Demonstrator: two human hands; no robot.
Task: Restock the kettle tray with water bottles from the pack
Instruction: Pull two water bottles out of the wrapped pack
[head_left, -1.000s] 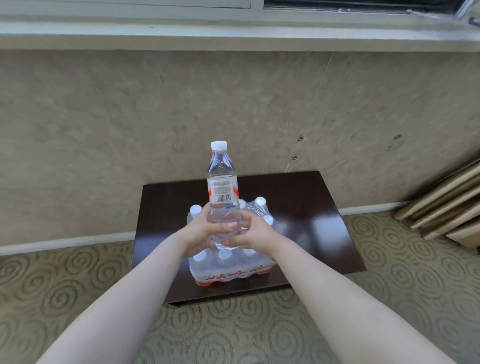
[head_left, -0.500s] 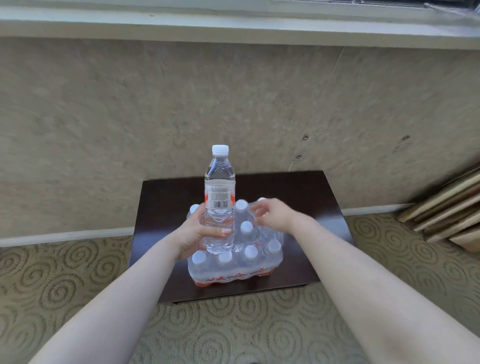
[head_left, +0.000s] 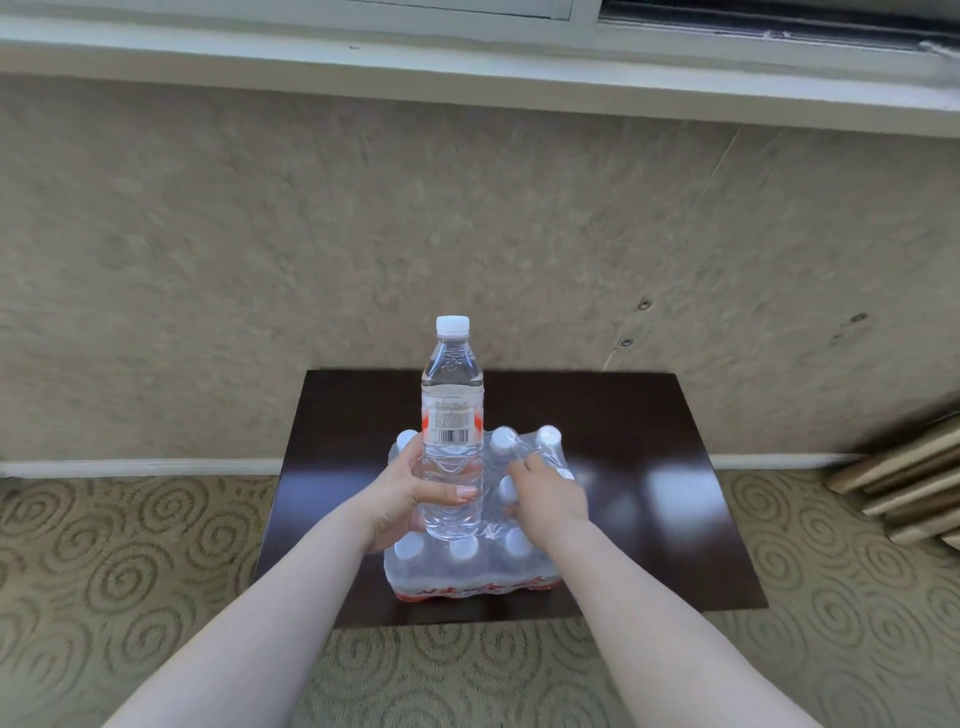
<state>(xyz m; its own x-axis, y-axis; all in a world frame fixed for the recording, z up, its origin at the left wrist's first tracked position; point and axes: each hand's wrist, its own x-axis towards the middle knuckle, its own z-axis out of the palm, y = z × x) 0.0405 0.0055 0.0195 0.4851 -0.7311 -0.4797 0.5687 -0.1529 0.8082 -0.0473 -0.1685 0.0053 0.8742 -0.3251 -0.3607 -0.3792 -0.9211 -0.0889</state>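
Head view: left hand (head_left: 402, 493) wrapped around the upright water bottle (head_left: 452, 431), centre frame, over the pack (head_left: 467, 566).
Change: right hand (head_left: 545, 493) let go of the bottle, fingers now pinching pack wrap.
Room: table (head_left: 649, 467) bare on its right side, pack near the lower edge.

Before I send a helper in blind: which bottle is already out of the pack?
Find the dark table against the wall; the shrink-wrapped pack sits on it. The loose bottle stands upright above the pack in the left hand, the only one showing its barcode label.
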